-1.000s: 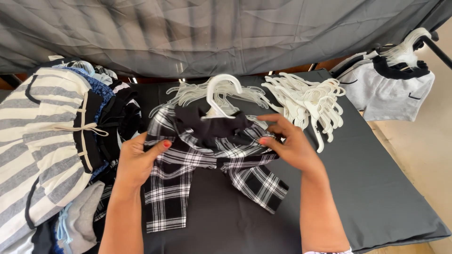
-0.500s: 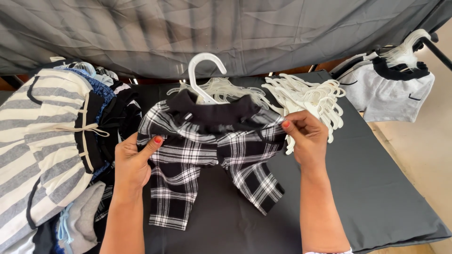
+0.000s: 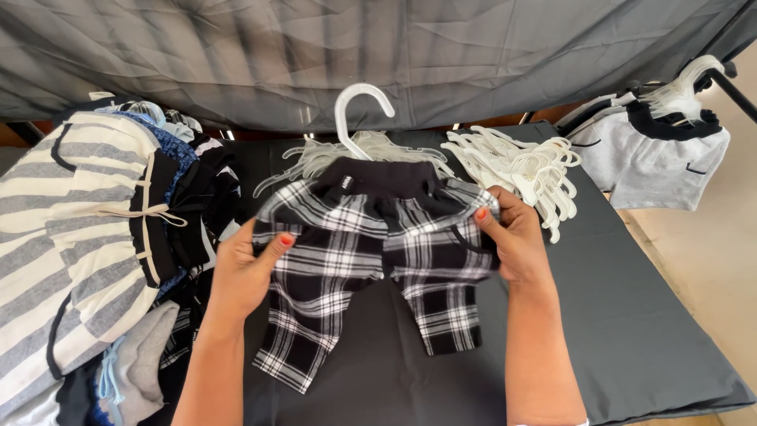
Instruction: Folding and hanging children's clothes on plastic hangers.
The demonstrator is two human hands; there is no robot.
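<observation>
A small pair of black-and-white plaid trousers (image 3: 355, 252) with a black waistband hangs on a white plastic hanger (image 3: 359, 110), held above the dark table (image 3: 615, 315). My left hand (image 3: 248, 272) pinches the left side of the trousers near the waist. My right hand (image 3: 512, 241) grips the right side at the same height. The two legs hang down, their ends against the tabletop.
A pile of loose white hangers (image 3: 512, 166) lies behind the trousers. At the left is a heap of folded clothes (image 3: 87, 229), striped grey and white on top. Grey shorts on hangers (image 3: 654, 150) hang at the upper right. A grey cloth backdrop (image 3: 378, 55) closes the far side.
The trousers went from bunched on the table to spread flat and lifted on the hanger. My hands moved apart to the two sides, and the hanger hook rose upright.
</observation>
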